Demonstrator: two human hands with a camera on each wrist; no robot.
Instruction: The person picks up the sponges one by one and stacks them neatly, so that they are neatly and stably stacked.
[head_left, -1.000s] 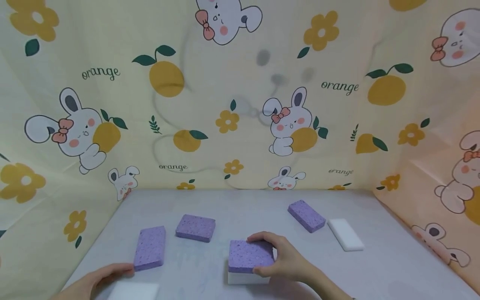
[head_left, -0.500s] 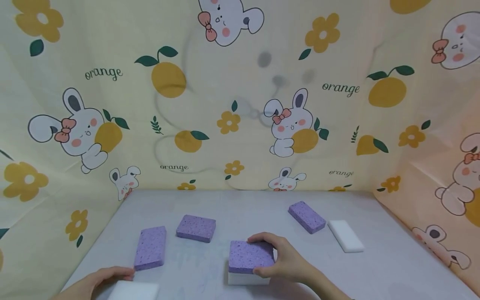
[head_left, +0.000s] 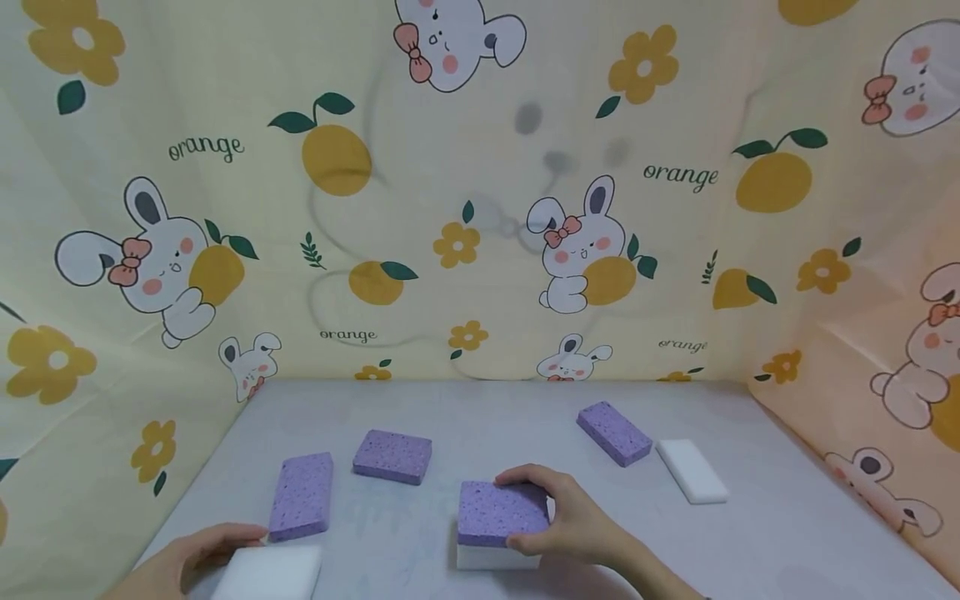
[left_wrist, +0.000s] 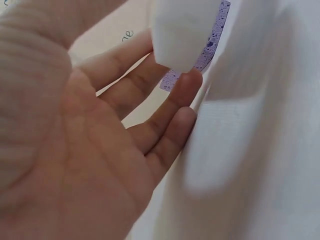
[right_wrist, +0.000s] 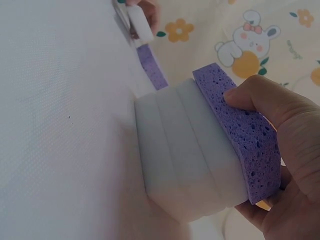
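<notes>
My right hand (head_left: 566,512) pinches a purple sponge (head_left: 498,510) by its edges. That sponge lies on a stack of three white sponges (right_wrist: 182,155), whose layers show in the right wrist view. At the lower left, my left hand (head_left: 191,558) holds another white sponge (head_left: 268,575) between thumb and fingers. In the left wrist view this white sponge (left_wrist: 182,35) hangs clear of the tabletop, above its shadow. Just beyond the left fingertips lies a second purple sponge (head_left: 302,496).
Farther back on the pale tabletop (head_left: 480,417) lie a purple sponge (head_left: 392,457) left of the middle, a purple sponge (head_left: 613,433) to the right and a white sponge (head_left: 692,472) beside it. Cloth (head_left: 480,283) printed with rabbits and oranges walls the back and sides.
The left hand has raised the white sponge slightly from where it lay at the lower left. The right hand keeps its grip on the purple sponge and has not moved.
</notes>
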